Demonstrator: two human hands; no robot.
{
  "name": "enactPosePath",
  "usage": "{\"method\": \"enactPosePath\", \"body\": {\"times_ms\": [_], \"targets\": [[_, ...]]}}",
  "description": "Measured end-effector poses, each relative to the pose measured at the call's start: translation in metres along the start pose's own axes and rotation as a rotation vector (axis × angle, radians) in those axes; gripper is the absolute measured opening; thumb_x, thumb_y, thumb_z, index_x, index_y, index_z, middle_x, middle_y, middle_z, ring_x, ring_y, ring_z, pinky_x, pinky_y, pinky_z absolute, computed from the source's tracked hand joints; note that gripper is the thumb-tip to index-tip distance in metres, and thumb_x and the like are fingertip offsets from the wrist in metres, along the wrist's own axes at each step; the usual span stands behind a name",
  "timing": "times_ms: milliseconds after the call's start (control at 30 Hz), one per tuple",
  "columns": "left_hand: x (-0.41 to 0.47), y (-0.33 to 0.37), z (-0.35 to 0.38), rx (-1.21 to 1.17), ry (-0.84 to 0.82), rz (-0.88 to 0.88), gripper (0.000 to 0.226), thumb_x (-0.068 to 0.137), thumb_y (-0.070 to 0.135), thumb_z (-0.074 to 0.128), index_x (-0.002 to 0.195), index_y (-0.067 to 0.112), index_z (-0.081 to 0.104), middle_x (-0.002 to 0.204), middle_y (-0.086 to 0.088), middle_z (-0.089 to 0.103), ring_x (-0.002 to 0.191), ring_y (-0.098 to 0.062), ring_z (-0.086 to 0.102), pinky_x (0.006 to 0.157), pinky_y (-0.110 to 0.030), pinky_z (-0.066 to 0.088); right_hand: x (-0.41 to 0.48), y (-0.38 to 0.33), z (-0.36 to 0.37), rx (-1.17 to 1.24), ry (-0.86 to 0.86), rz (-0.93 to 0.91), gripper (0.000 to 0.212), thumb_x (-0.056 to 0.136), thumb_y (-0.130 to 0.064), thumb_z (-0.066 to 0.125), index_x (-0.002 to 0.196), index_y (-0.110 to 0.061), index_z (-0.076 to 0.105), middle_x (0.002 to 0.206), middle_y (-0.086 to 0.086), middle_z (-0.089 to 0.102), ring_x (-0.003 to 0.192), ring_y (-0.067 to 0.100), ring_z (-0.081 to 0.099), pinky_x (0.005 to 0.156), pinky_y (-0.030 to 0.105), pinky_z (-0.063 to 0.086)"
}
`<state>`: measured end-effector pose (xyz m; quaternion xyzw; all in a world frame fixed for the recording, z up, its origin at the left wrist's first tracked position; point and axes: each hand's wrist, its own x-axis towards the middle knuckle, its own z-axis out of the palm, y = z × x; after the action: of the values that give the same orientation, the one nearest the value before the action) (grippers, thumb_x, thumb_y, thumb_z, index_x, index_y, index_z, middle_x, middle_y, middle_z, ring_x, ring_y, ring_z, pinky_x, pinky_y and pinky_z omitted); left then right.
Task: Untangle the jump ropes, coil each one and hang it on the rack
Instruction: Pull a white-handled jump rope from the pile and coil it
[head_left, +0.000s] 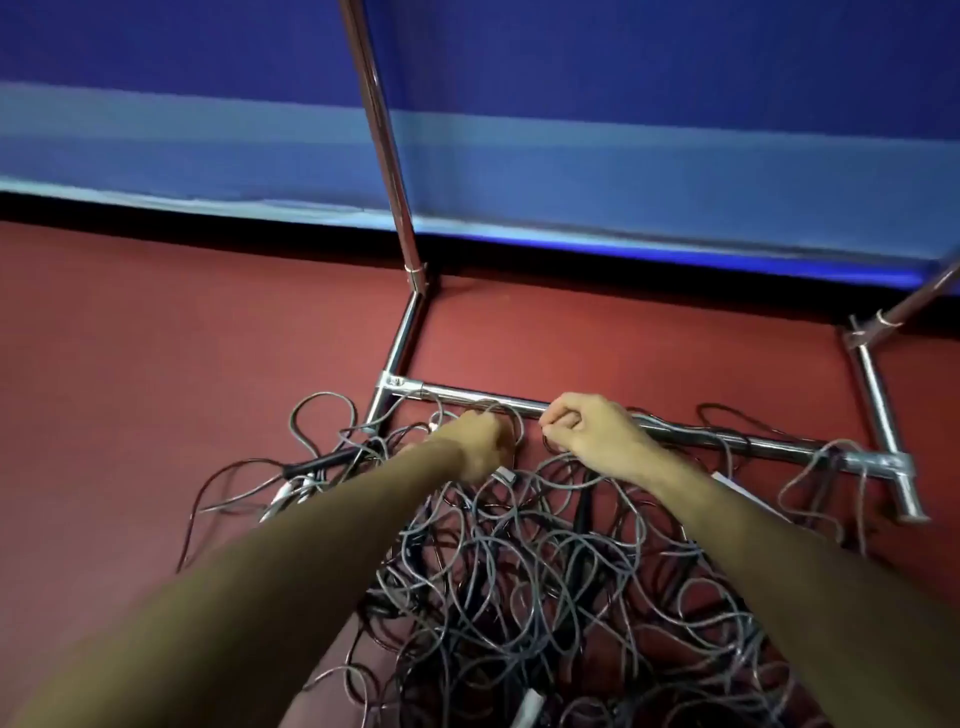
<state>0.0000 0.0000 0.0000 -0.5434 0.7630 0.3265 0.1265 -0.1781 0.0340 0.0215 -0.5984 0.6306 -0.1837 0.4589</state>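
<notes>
A big tangle of thin grey and black jump ropes (545, 571) lies on the red floor, spilling over the low bar of the chrome rack (769, 447). Both arms reach out over the pile. My left hand (480, 441) is closed around several grey rope strands near the rack's low bar. Just to its right, my right hand (597, 434) pinches a grey rope between thumb and fingers, right in front of the bar. A black handle (317, 465) lies at the left of the pile, and white handles (527, 709) show among the ropes.
The rack's chrome upright (384, 135) rises at centre and a second leg (878, 395) stands at the right. Behind it is a blue wall (623, 104) with a lighter band. Red floor (156, 338) stretches to the left of the pile.
</notes>
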Motion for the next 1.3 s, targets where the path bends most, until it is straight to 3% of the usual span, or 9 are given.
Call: {"method": "enactPosePath", "body": {"times_ms": [133, 300, 433, 667, 800, 933, 1067, 1133, 1300], "targets": [[0.015, -0.010, 0.022, 0.155, -0.029, -0.047, 0.029, 0.097, 0.029, 0.046, 0.119, 0.022, 0.063, 0.124, -0.011, 0.063, 0.112, -0.033, 0.060, 0.094, -0.037, 0.048, 0.010, 0.017, 0.015, -0.029, 0.017, 0.026, 0.008, 0.091, -0.017, 0.062, 0.088, -0.024, 0.064, 0.065, -0.017, 0.053, 0.057, -0.002, 0.047, 0.055, 0.015, 0.034], [0.025, -0.015, 0.038, 0.485, -0.046, 0.098, 0.055, 0.095, 0.040, 0.055, 0.145, 0.020, 0.041, 0.148, -0.004, 0.041, 0.135, -0.024, 0.038, 0.110, -0.040, 0.024, 0.008, 0.027, 0.024, -0.041, -0.014, 0.043, 0.012, 0.091, -0.018, 0.061, 0.085, -0.028, 0.062, 0.072, -0.014, 0.058, 0.077, 0.011, 0.063, 0.075, 0.024, 0.047], [0.019, -0.011, 0.030, 0.641, -0.004, 0.172, 0.045, 0.096, 0.037, 0.055, 0.134, 0.015, 0.051, 0.138, -0.006, 0.047, 0.129, -0.023, 0.042, 0.107, -0.039, 0.023, 0.004, 0.026, 0.023, -0.038, -0.018, 0.047, 0.009, 0.091, -0.018, 0.061, 0.087, -0.026, 0.063, 0.078, -0.010, 0.062, 0.075, 0.010, 0.063, 0.072, 0.021, 0.045], [-0.004, 0.004, 0.009, 0.532, 0.242, 0.345, 0.032, 0.093, 0.013, 0.052, 0.124, 0.016, 0.043, 0.124, -0.001, 0.054, 0.117, -0.021, 0.052, 0.095, -0.035, 0.028, -0.007, 0.007, 0.012, -0.003, 0.044, 0.042, 0.011, 0.090, -0.017, 0.061, 0.088, -0.027, 0.064, 0.073, -0.012, 0.058, 0.069, 0.009, 0.056, 0.064, 0.021, 0.042], [-0.023, 0.025, -0.030, 0.184, 0.399, 0.359, 0.017, 0.099, 0.026, 0.050, 0.104, 0.010, 0.049, 0.101, -0.010, 0.063, 0.084, -0.032, 0.058, 0.068, -0.035, 0.033, -0.020, -0.008, 0.000, 0.056, 0.131, 0.096, 0.023, 0.090, -0.006, 0.049, 0.101, -0.019, 0.066, 0.078, -0.002, 0.062, 0.074, 0.019, 0.059, 0.073, 0.041, 0.054], [-0.053, 0.059, -0.078, -0.180, 0.664, 0.339, 0.015, 0.094, 0.022, 0.057, 0.094, 0.008, 0.057, 0.075, -0.005, 0.062, 0.073, -0.033, 0.059, 0.066, -0.039, 0.044, -0.031, -0.027, -0.025, 0.017, 0.150, 0.087, 0.030, 0.090, 0.001, 0.047, 0.112, -0.013, 0.062, 0.086, -0.009, 0.057, 0.093, 0.019, 0.058, 0.081, 0.031, 0.049], [-0.092, 0.095, -0.133, -0.534, 0.780, 0.300, 0.009, 0.087, 0.019, 0.063, 0.086, 0.012, 0.057, 0.073, -0.004, 0.066, 0.071, -0.024, 0.067, 0.070, -0.035, 0.056, -0.043, -0.070, -0.065, -0.049, 0.121, -0.019, 0.039, 0.085, 0.003, 0.059, 0.123, -0.008, 0.059, 0.116, 0.007, 0.062, 0.112, 0.020, 0.058, 0.083, 0.025, 0.048], [-0.114, 0.110, -0.159, -0.775, 0.787, 0.307, 0.013, 0.082, 0.023, 0.064, 0.082, 0.013, 0.055, 0.074, -0.005, 0.064, 0.071, -0.021, 0.069, 0.070, -0.035, 0.060, -0.056, -0.097, -0.085, -0.059, 0.070, -0.066, 0.036, 0.084, -0.002, 0.066, 0.119, -0.007, 0.060, 0.108, 0.005, 0.061, 0.098, 0.017, 0.057, 0.070, 0.019, 0.044], [-0.172, 0.134, -0.188, -1.191, 0.830, 0.340, 0.018, 0.093, 0.001, 0.051, 0.075, 0.005, 0.055, 0.071, -0.012, 0.058, 0.066, -0.017, 0.065, 0.062, -0.025, 0.059, -0.106, -0.148, -0.117, 0.094, 0.088, -0.209, 0.018, 0.098, -0.017, 0.055, 0.108, -0.005, 0.064, 0.097, 0.007, 0.070, 0.078, 0.009, 0.060, 0.068, 0.019, 0.045]]}}
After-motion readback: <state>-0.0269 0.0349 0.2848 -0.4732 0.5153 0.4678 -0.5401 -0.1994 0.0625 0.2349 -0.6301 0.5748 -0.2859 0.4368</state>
